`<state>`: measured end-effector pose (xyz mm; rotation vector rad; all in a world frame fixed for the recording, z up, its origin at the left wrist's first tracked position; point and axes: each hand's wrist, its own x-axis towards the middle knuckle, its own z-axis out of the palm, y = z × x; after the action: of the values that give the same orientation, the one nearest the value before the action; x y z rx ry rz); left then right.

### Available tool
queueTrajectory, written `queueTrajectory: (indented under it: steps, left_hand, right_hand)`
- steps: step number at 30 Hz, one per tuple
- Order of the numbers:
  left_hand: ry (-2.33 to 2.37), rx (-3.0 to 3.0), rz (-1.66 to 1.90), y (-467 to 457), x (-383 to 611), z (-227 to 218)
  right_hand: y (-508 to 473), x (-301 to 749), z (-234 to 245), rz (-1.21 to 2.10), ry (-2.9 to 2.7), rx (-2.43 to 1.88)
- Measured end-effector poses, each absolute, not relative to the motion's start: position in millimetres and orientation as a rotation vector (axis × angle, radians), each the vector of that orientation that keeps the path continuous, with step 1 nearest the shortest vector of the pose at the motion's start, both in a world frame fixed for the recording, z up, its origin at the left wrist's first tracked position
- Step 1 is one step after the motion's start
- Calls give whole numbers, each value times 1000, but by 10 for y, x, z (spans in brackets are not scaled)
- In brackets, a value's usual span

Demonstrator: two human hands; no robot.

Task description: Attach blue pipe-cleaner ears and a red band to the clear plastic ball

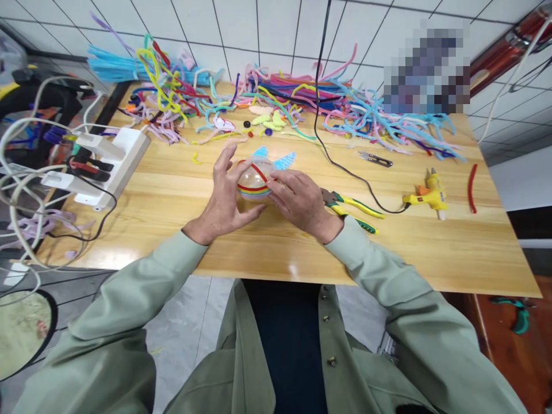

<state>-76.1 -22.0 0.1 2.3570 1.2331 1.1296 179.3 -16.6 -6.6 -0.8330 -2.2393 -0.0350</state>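
Observation:
A clear plastic dome [249,178] sits on the table near its front edge, with striped pipe cleaners round its lower part. Across its top runs a red pipe cleaner [259,172]. My left hand [224,198] curves round the dome's left side, index finger on the top and thumb low at the front. At the right side, the fingers of my right hand [299,198] are pinched together by the red strip's end; the exact contact is partly hidden. Two blue pointed pieces [285,161] show just behind the dome.
Green-and-yellow pliers [356,206] lie beside my right wrist. Farther right are thread snips [376,159], a yellow glue gun [426,194] with a black cord, and a short red strip [472,188]. Pipe cleaners [297,92] pile along the wall. A power strip [114,167] stands left.

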Motion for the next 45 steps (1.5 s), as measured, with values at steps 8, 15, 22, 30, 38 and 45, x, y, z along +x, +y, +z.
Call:
queueTrajectory:
  steps: [8, 15, 22, 30, 38, 45]
  left_hand:
    - [1266, 2525, 1023, -152, -830, -104]
    - [1278, 2471, 1032, -85, -855, -77]
    - [1264, 2540, 1134, -61, -777, 18]
    - [1283, 2514, 1155, -218, -516, 100]
    - [1207, 2508, 1130, -255, -425, 68]
    - [1068, 2729, 1204, -216, -434, -4]
  right_hand:
    - [-163, 1750, -48, 7, -2254, -842]
    - [-193, 1633, 40, -100, -2311, -922]
    - [-435, 2166, 276, 72, -2266, -1164]
    - [-892, 3249, 94, 68, -2147, -1452]
    - [-911, 3208, -30, 112, -2149, -1521]
    - [-925, 3219, -83, 176, -2132, -1589]
